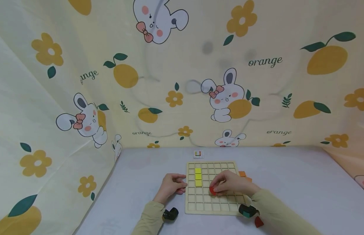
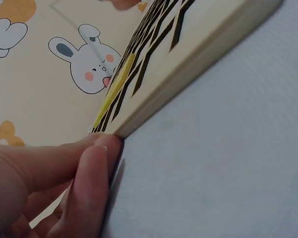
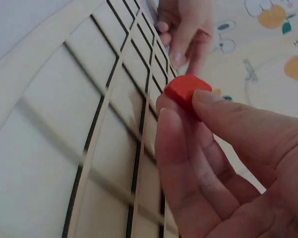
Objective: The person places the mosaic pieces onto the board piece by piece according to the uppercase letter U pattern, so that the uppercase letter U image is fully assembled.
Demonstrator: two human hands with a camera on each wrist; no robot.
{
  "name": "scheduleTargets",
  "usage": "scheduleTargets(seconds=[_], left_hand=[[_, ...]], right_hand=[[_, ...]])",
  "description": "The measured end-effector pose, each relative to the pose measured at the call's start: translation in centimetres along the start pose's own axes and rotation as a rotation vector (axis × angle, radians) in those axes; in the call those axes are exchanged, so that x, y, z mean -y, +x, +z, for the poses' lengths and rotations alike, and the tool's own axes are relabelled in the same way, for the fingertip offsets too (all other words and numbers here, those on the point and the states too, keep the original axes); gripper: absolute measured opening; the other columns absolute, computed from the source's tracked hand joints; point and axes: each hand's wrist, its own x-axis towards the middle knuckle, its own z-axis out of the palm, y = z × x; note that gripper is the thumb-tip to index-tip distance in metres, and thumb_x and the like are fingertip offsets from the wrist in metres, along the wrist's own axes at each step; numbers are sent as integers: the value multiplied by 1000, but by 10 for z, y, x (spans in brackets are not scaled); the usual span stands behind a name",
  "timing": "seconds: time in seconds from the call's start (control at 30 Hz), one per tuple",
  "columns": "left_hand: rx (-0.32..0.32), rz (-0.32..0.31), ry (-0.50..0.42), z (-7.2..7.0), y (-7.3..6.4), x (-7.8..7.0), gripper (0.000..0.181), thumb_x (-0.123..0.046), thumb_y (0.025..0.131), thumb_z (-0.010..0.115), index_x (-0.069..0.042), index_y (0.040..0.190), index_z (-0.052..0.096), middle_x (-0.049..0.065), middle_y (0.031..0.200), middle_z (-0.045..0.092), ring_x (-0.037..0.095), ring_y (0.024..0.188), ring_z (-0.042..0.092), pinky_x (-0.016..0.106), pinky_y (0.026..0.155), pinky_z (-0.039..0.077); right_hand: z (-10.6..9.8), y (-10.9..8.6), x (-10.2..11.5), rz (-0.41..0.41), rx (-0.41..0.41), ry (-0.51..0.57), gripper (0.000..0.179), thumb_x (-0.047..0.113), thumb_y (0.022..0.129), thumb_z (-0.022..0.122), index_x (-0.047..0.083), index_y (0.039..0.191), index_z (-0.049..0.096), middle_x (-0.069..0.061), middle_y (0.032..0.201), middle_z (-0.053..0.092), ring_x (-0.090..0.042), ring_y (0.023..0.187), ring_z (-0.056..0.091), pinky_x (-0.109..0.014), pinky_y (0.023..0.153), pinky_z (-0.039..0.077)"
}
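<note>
A wooden grid board (image 1: 192,199) lies flat on the table with three yellow square tiles (image 1: 198,177) in one column near its left side. My right hand (image 1: 233,183) is above the board's middle and pinches a small red block (image 3: 186,91) between thumb and fingers. The block has a rounded side, and its underside is clear of the board in the right wrist view. At the board's left edge, my left hand (image 1: 171,186) touches the rim with its fingertips. The left wrist view shows its thumb and index finger (image 2: 92,168) against that edge.
Orange pieces (image 1: 242,174) lie by the board's right edge, partly behind my right hand. Another red piece (image 1: 259,222) sits near my right sleeve. Beyond the board is a small printed pattern card (image 1: 198,154). A patterned curtain (image 1: 170,65) encloses the white table (image 1: 134,182).
</note>
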Motion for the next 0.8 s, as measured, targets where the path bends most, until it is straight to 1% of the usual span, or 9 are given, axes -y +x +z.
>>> scheduleTargets(seconds=[0.03, 0.1, 0.27, 0.37, 0.53, 0.7, 0.8], left_hand=[[-1, -2, 2, 0, 0, 0, 35, 3, 80, 74, 0, 113, 67, 9, 78, 66, 16, 58, 66, 29, 54, 58], [-2, -10, 5, 0, -1, -1, 35, 2, 80, 74, -1, 114, 67, 9, 79, 66, 16, 58, 66, 29, 54, 58], [-9, -27, 9, 0, -2, -1, 36, 1, 79, 75, -1, 115, 67, 8, 79, 66, 16, 58, 66, 29, 54, 58], [-6, -23, 5, 0, -2, 0, 36, 1, 80, 75, -1, 115, 67, 8, 79, 67, 16, 58, 66, 29, 54, 58], [1, -11, 4, 0, 0, 1, 36, 1, 80, 75, -1, 114, 67, 8, 80, 66, 15, 58, 66, 29, 54, 58], [10, -4, 1, -1, 1, 1, 34, 3, 80, 74, 0, 113, 67, 9, 81, 65, 16, 59, 66, 29, 54, 58], [12, -8, -5, -1, 1, 1, 34, 2, 80, 74, 0, 113, 67, 9, 81, 66, 16, 59, 67, 30, 54, 58]], right_hand=[[3, 3, 1, 3, 6, 15, 15, 12, 85, 73, 4, 98, 72, -11, 92, 68, -21, 73, 66, -32, 68, 59], [10, 10, 2, -2, 1, 10, 14, 12, 85, 73, 4, 96, 71, -10, 90, 68, -21, 70, 66, -31, 67, 59], [24, 25, 8, 3, -50, 1, 12, 12, 86, 72, 3, 93, 70, -10, 86, 68, -20, 66, 64, -29, 65, 58], [31, 31, 10, 19, -85, -13, 12, 11, 86, 73, 2, 93, 70, -9, 86, 67, -19, 65, 64, -29, 64, 57], [37, 35, 14, 30, -129, -71, 10, 11, 85, 73, 3, 90, 71, -7, 83, 66, -18, 63, 63, -29, 62, 57], [39, 36, 17, 23, -132, -74, 10, 9, 85, 73, 0, 89, 72, -7, 79, 67, -18, 62, 63, -29, 61, 58], [40, 37, 16, 11, -147, -90, 10, 8, 84, 73, -1, 87, 71, -7, 76, 67, -17, 60, 63, -29, 58, 58]])
